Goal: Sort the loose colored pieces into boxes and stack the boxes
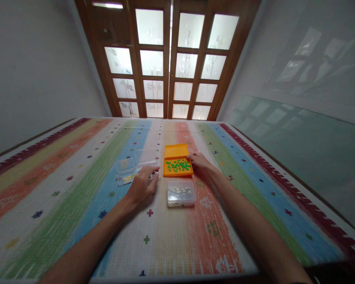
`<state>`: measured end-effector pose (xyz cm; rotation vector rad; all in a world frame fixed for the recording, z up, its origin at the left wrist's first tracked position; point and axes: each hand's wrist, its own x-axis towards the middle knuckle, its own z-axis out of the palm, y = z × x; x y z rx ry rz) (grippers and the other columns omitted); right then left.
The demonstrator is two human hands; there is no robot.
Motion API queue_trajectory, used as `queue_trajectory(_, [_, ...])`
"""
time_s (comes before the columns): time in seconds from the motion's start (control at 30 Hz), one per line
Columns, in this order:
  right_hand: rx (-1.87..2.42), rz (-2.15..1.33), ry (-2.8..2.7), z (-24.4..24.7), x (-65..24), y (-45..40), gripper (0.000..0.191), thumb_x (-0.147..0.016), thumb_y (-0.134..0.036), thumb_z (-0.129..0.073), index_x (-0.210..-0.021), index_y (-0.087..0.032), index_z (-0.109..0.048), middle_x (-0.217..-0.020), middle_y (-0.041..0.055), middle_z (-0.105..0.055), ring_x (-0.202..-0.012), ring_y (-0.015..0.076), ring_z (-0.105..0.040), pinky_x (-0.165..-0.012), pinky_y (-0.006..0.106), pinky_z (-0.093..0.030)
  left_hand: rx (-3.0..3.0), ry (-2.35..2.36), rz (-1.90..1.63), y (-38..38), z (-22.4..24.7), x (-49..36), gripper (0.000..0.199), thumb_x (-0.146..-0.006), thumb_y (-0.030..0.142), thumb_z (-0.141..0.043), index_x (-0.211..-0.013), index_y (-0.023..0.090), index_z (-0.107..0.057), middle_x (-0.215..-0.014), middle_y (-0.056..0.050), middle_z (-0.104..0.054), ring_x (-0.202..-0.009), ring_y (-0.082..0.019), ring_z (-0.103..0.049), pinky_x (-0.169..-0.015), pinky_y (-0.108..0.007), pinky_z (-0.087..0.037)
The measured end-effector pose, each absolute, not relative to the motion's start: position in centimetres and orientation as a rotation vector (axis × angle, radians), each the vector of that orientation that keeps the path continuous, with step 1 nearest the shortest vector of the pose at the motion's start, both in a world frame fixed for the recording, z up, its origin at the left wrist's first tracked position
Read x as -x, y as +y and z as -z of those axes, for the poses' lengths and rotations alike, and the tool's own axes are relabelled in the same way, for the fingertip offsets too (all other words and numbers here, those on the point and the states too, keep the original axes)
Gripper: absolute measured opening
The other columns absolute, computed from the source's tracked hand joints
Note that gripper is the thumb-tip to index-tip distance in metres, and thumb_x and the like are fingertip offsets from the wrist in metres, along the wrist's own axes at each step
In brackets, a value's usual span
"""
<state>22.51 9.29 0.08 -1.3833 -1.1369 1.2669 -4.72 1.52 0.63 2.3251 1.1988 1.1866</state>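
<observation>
An orange plastic box (170, 174) stands with its lid raised at the back and many small green pieces (177, 165) spread inside. My right hand (199, 161) grips its right edge near the hinge. Left of it, my left hand (143, 182) hovers by an opened clear box (149, 162), partly covering it; its thumb and fingers are apart, with nothing visible between them. Another opened clear box (124, 172), holding yellow and white bits, lies farther left. Nearer me sits a shut translucent box (181, 193) with small pale pieces showing through its lid.
A striped, patterned cloth (171, 232) covers the table. Wood-framed doors with frosted panes (152, 63) stand beyond the far edge. Walls rise on both sides, and a pale glassy panel (298, 138) leans along the right one.
</observation>
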Motion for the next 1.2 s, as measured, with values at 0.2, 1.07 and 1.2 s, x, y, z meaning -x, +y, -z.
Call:
queue_trajectory(0.2, [1.362,-1.241,-1.015,-0.9,-22.8,9.0,0.011,-0.081,-0.021,-0.063,-0.072,-0.018,-0.057,-0.053,-0.0012,-0.060,-0.048,0.0133,-0.059,-0.048,0.019,-0.048,-2.273,1.201,-1.224,1.3,-1.1,4.5,0.026,-0.092,0.026,-0.055,-0.114,0.018,-0.066,-0.103,-0.009,-0.074,-0.087,-0.021,-0.069,-0.080,-0.038,-0.059])
queue_trajectory(1.07, [0.986,-1.350,-1.010,-6.2,-21.9,1.1,0.034,-0.077,-0.045,-0.081,-0.090,-0.022,-0.060,-0.089,0.0032,-0.075,-0.085,0.0228,-0.075,-0.061,0.025,-0.058,-1.777,0.734,-1.347,-0.2,-1.2,3.1,0.080,-0.077,0.047,-0.084,-0.144,0.028,-0.044,-0.155,-0.016,-0.047,-0.137,-0.032,-0.054,-0.107,-0.049,-0.054])
queue_trajectory(1.2, [0.972,-1.375,-0.978,-6.0,-22.0,1.2,0.028,-0.083,-0.044,-0.077,-0.095,-0.021,-0.066,-0.095,0.0053,-0.077,-0.088,0.0238,-0.075,-0.062,0.026,-0.059,-1.742,0.705,-1.330,-0.2,-1.1,3.1,0.083,-0.071,0.049,-0.088,-0.138,0.027,-0.045,-0.145,-0.016,-0.054,-0.134,-0.031,-0.057,-0.110,-0.049,-0.052])
